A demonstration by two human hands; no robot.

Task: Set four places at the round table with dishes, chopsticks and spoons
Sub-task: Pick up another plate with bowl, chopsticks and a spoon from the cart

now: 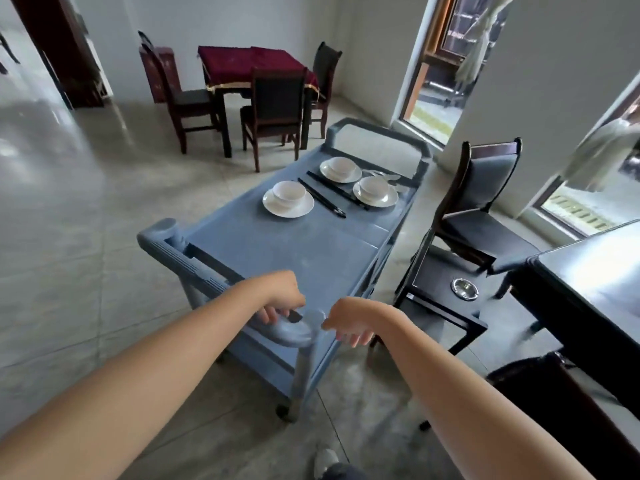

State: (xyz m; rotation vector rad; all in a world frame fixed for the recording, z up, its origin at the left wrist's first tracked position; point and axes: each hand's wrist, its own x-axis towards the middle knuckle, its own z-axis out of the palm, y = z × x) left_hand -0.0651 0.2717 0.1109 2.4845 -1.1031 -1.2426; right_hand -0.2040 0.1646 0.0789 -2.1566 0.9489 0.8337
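Two bare forearms, no sleeves, watch, rings or bracelets visible. The left hand [280, 296] sits at about 11 o'clock from the right hand [349, 322]. Both arms are smooth and slender, widening toward the lower corners. At 6 o'clock, at the bottom edge, a light grey shoe [325, 462] toe shows, with a dark blue-grey trouser cuff [343, 473] just beside it.

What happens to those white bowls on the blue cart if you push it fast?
The bowls sit loose on plates, apparently unfastened, so a jolt would probably make them slide or rattle. They look like glazed ceramic, likely slippery and breakable. The cart has a raised rim, which might stop them. The left hand grips the handle.
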